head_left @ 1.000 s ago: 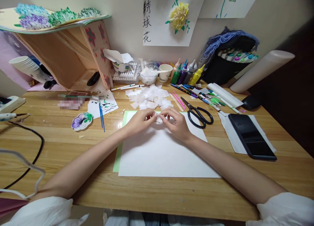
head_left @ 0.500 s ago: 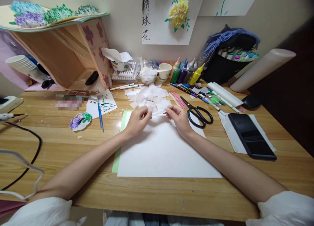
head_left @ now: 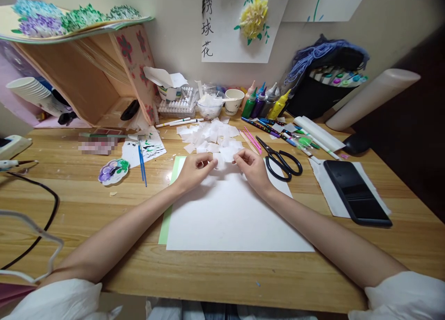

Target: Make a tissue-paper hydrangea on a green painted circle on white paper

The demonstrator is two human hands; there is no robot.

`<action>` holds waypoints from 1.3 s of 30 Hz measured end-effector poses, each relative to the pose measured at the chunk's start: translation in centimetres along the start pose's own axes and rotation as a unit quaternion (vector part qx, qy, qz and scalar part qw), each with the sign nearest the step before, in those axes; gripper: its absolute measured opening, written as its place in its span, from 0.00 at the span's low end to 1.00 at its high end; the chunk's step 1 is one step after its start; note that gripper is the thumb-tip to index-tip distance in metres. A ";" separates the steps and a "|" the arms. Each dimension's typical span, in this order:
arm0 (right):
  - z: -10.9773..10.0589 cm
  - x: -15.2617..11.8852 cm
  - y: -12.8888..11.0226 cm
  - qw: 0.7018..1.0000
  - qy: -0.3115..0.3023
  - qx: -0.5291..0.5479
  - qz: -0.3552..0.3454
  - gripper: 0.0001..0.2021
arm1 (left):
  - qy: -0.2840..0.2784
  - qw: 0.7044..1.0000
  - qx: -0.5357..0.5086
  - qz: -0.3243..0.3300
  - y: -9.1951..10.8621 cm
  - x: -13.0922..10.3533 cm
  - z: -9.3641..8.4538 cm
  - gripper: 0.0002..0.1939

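Desk (head_left: 243,278): grained wood, satin sheen. White sheet (head_left: 229,218): smooth matt paper; scrap pile (head_left: 212,133): thin, translucent, tissue-like paper. Scissors (head_left: 271,151): metal blades, smooth black plastic-looking handles; phone (head_left: 355,192): glossy dark screen; sleeves (head_left: 64,299): matt, wrinkled cloth.

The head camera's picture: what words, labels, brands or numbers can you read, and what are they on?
"绣球花": handwritten down the white wall sheet, beside the yellow flower.
Print on the tub: too small to read.
Marks on the paper cup and black bag: too small to read.
Pink item: blurred out.
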State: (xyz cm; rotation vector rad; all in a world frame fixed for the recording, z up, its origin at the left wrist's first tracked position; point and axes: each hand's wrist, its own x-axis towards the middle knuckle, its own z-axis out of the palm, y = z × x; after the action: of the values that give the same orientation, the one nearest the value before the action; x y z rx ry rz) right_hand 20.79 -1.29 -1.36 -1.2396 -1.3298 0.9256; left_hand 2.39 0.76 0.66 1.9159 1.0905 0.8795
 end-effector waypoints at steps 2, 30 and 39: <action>0.1 -0.3 0.1 0.999 -0.010 -0.039 -0.021 0.10 | 0.058 0.998 -0.031 0.000 -0.1 0.1 -0.2 0.16; 0.4 -1.3 -0.4 0.969 -0.051 -0.129 -0.204 0.12 | 0.013 0.989 -0.131 -0.060 -0.1 -0.3 1.3 0.14; 0.4 -1.0 -0.2 0.988 -0.133 0.032 -0.064 0.11 | 0.074 0.996 -0.054 -0.012 0.8 -0.6 1.3 0.12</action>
State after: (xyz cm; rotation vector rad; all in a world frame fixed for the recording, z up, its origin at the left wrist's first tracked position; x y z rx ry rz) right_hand 20.30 -2.26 -1.37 -0.9923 -1.5565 1.0599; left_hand 3.50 -0.42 0.63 1.7675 1.1264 1.0595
